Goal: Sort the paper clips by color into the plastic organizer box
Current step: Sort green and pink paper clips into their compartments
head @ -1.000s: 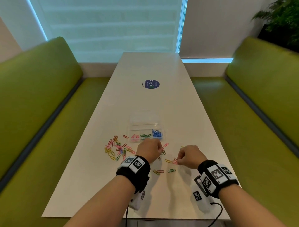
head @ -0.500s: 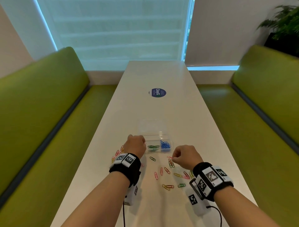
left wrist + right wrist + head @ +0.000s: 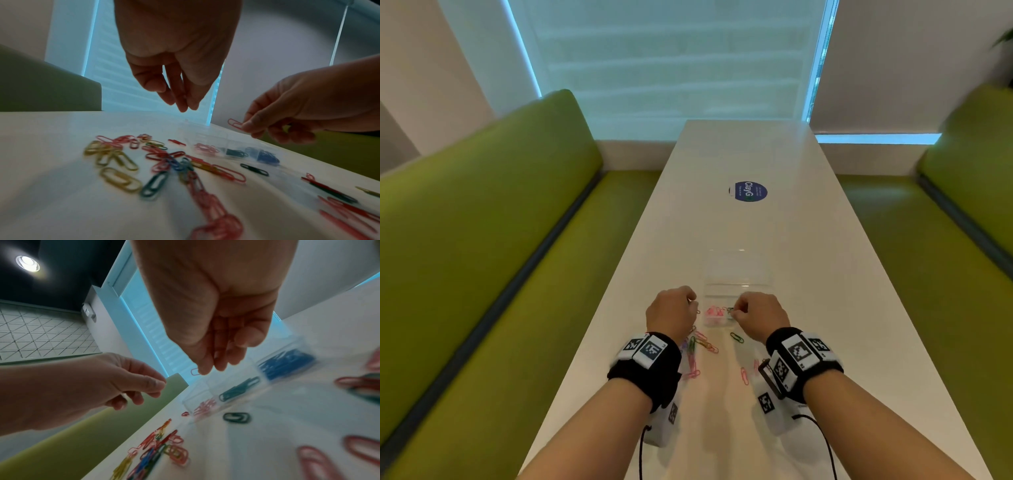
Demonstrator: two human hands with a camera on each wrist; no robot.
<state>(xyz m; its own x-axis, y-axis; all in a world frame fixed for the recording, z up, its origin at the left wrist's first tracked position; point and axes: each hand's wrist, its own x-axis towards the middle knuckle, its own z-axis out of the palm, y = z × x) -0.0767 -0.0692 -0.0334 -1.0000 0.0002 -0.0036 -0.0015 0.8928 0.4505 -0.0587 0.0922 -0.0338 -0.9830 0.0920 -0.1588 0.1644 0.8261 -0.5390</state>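
The clear organizer box (image 3: 738,289) lies mid-table with its lid open at the back. It holds pink clips (image 3: 205,147), a green clip (image 3: 236,153) and blue clips (image 3: 266,156) in separate compartments. My right hand (image 3: 734,311) hovers over the box's front and pinches a pink paper clip (image 3: 234,123) above the pink and green compartments. My left hand (image 3: 690,301) hangs just left of the box with its fingertips (image 3: 183,104) bunched together. No clip shows plainly between them. Loose mixed clips (image 3: 695,346) lie below the left hand.
A single green clip (image 3: 737,337) lies before the box, and more pink clips (image 3: 744,375) sit under my right wrist. A round blue sticker (image 3: 751,192) is farther up the white table (image 3: 739,154). Green benches (image 3: 482,222) flank both long edges.
My right hand rose from the loose clips to the box front with a pink clip. My left hand went from the pink compartment to just left of the box.
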